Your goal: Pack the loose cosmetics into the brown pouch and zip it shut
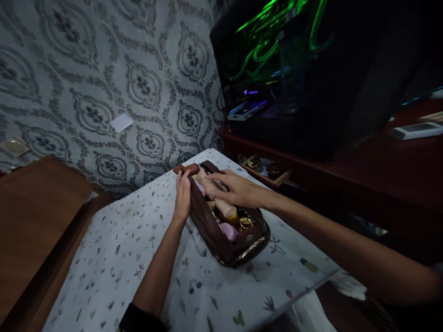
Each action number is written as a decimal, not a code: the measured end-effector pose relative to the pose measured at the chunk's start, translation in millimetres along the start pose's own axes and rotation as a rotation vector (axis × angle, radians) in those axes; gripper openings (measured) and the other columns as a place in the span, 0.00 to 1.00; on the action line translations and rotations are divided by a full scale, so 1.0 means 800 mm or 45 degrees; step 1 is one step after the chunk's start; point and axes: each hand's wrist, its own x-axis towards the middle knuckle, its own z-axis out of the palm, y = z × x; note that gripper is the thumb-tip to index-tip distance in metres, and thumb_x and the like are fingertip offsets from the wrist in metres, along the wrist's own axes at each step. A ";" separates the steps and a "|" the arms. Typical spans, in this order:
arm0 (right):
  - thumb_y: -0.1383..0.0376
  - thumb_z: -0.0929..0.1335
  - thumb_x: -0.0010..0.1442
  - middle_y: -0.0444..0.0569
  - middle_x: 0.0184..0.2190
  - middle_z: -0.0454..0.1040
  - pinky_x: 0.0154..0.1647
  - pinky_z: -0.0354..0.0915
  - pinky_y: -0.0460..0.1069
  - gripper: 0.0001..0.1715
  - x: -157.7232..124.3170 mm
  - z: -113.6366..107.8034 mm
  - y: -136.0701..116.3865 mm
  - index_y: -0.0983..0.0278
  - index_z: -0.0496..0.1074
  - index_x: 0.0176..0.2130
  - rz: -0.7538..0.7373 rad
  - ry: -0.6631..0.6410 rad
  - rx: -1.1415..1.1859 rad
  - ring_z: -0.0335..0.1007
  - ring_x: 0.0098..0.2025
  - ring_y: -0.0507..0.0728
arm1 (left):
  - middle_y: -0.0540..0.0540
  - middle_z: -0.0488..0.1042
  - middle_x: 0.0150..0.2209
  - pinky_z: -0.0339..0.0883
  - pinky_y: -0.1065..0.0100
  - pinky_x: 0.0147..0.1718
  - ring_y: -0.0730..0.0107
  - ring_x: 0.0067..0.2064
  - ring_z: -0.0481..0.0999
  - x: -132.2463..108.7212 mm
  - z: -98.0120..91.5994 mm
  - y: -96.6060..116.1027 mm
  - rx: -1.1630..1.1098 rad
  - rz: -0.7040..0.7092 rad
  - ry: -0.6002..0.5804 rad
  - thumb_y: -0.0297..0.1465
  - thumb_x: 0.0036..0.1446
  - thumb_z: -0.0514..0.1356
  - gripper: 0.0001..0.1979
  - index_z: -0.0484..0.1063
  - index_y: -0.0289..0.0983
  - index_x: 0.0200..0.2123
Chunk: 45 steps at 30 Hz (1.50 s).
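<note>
A brown zippered cosmetic bag (pixel 204 221) lies unzipped on the patterned cloth. Its contents include a pale pink tube (pixel 226 208), a lilac round-capped item (pixel 229 231), a gold-topped item (pixel 246 222) and a yellow item partly under the tube. My left hand (pixel 182 196) holds the far left side of the bag, its fingers along the outer wall near the rim. Reaching in from the right, my right hand (pixel 238 188) has its fingers closed over the tube, which lies lengthwise on top of the other contents. The fingertips' undersides are hidden.
Beyond the bag sits a brown-orange leather item (pixel 187 168). The white printed cloth (pixel 138 240) covers the table. On the right, a small open drawer (pixel 273 175) holds small things below a dark computer case (pixel 277 92) with green light. A wooden panel (pixel 48 221) stands at left.
</note>
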 end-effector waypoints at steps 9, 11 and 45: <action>0.61 0.68 0.67 0.59 0.60 0.68 0.68 0.56 0.59 0.14 0.021 -0.007 -0.030 0.63 0.78 0.49 -0.036 -0.029 -0.266 0.53 0.71 0.68 | 0.41 0.59 0.72 0.43 0.54 0.75 0.61 0.76 0.50 0.001 -0.002 -0.004 0.013 0.023 0.003 0.49 0.72 0.43 0.29 0.69 0.40 0.63; 0.60 0.67 0.67 0.58 0.55 0.71 0.65 0.58 0.58 0.13 0.028 -0.008 -0.037 0.64 0.79 0.43 -0.039 -0.043 -0.341 0.58 0.67 0.67 | 0.41 0.61 0.71 0.43 0.54 0.75 0.61 0.76 0.51 0.002 -0.003 -0.005 0.017 0.037 -0.003 0.48 0.72 0.44 0.28 0.70 0.40 0.62; 0.69 0.62 0.65 0.53 0.36 0.79 0.44 0.55 0.51 0.14 0.038 -0.011 -0.064 0.66 0.75 0.33 0.016 -0.032 -0.308 0.71 0.40 0.58 | 0.37 0.63 0.69 0.46 0.53 0.74 0.57 0.74 0.57 0.002 -0.039 -0.010 0.074 0.119 -0.082 0.51 0.69 0.50 0.29 0.71 0.38 0.61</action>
